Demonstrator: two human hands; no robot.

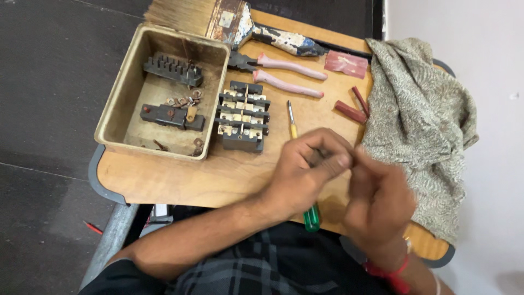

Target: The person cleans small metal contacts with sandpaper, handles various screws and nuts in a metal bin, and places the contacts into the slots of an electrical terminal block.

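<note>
- Your left hand (pixel 308 169) and right hand (pixel 376 199) meet over the near edge of the wooden board (pixel 164 177). The fingers of both are curled together around something small; motion blur hides it, so what they grip cannot be told.
- A screwdriver (pixel 311 218) with a green handle lies on the board under your left hand, with only its yellow shank and tip showing beyond it.
- Beyond it, the black terminal block (pixel 243 116) sits on the board, just beside the metal box (pixel 117 104). Its brass contacts are exposed and it looks out of its housing.
- Inside the box lie two more black parts and loose copper lugs (pixel 183 101), so reassembly appears to remain.
- Farther off lie pliers (pixel 286 74) with pink handles, red sleeves (pixel 352 106), a paintbrush (pixel 229 22) and a cloth (pixel 420 120), all untouched.
</note>
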